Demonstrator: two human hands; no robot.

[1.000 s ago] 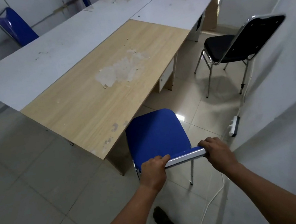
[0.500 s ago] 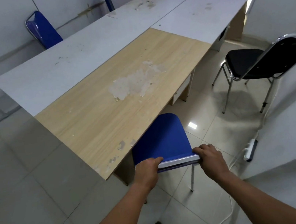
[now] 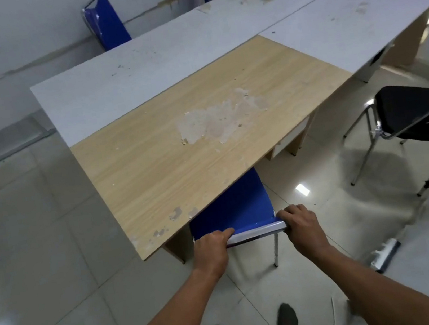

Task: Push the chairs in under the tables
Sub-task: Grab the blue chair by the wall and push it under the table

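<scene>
the person is standing at the near edge of the wooden worktop (image 3: 204, 141), left hand (image 3: 211, 249) and right hand (image 3: 302, 225) each wrapping a closed grip round the top rail of the blue chair (image 3: 237, 209). its back is sitting just at that edge near the front corner, so this chair is looking nearly in. the black chair (image 3: 409, 113) is standing well out on the floor to the right, untouched. another blue chair (image 3: 106, 22) is tucked at the far edge. no containers are showing anywhere.
</scene>
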